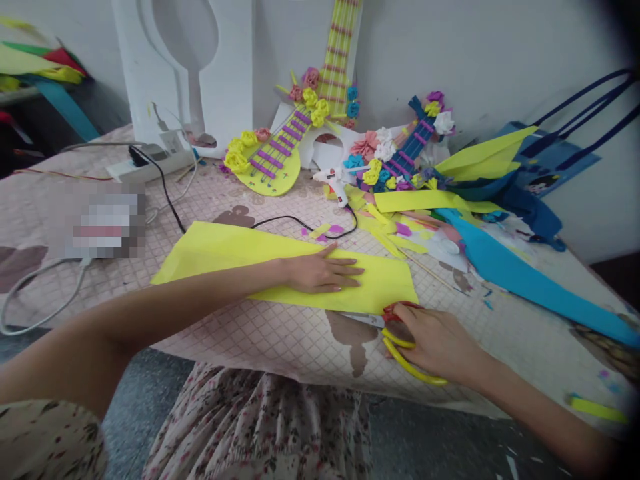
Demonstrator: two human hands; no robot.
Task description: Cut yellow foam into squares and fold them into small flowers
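Observation:
A long yellow sheet (pixel 240 253) of crepe-like paper lies across the table. My left hand (pixel 320 272) rests flat on it with the fingers stretched out. By the sheet's near right corner, my right hand (pixel 435 337) grips a pair of scissors (pixel 367 319) by its red and yellow handles. The scissor blades point left along the near edge of the paper, low against the tablecloth. Whether the blade tip lies under the paper cannot be seen clearly.
Behind the sheet are a white glue gun (pixel 334 183), a yellow paper instrument (pixel 273 160) and a blue one with paper flowers (pixel 405 160). Blue paper (pixel 520 273) and scraps lie right. A power strip (pixel 150 165) and cables lie left; a blue bag (pixel 560 157) stands back right.

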